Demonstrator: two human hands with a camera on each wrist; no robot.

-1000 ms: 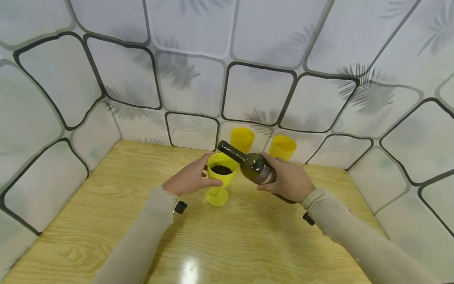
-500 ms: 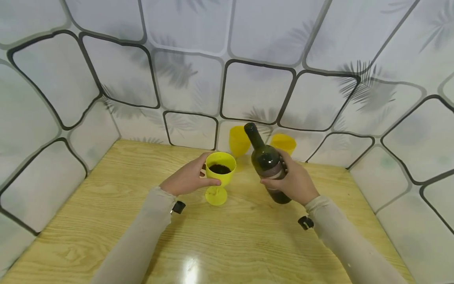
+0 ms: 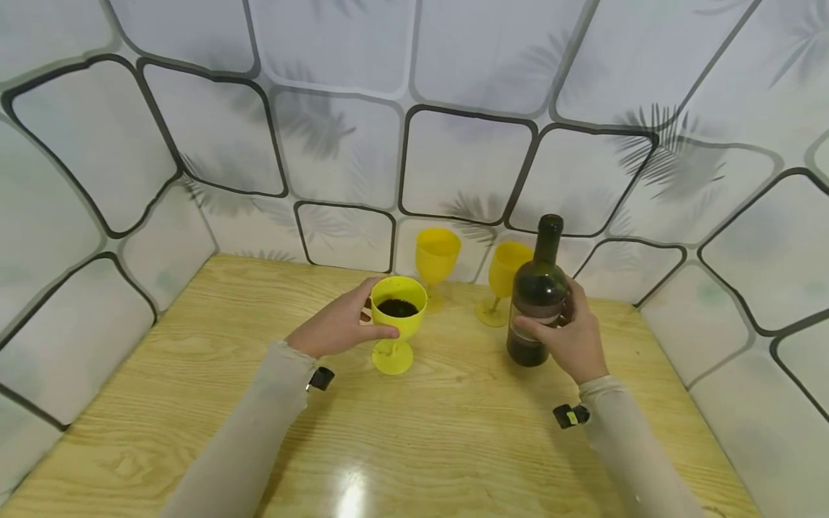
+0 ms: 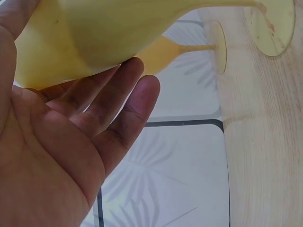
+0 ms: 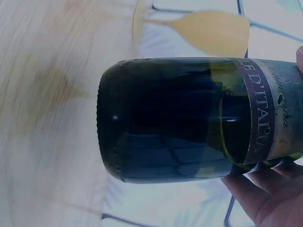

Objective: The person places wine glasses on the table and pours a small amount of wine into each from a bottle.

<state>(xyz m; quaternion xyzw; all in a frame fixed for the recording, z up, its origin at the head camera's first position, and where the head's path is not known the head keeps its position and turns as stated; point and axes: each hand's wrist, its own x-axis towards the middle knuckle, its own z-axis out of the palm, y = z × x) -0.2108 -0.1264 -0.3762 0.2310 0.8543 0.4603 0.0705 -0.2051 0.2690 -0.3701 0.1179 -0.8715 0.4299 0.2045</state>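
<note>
Your left hand (image 3: 338, 323) holds the yellow goblet (image 3: 411, 326) with dark liquid (image 3: 397, 308) inside. To the right of this goblet, your right hand (image 3: 575, 344) grips the upright bottle (image 3: 539, 289). Behind this goblet stand a second goblet (image 3: 436, 260) and, more rightward, a third goblet (image 3: 502, 275).

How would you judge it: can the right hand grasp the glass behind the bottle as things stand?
Probably not: the right hand has its fingers round the bottle, which partly covers that glass in the head view.
</note>
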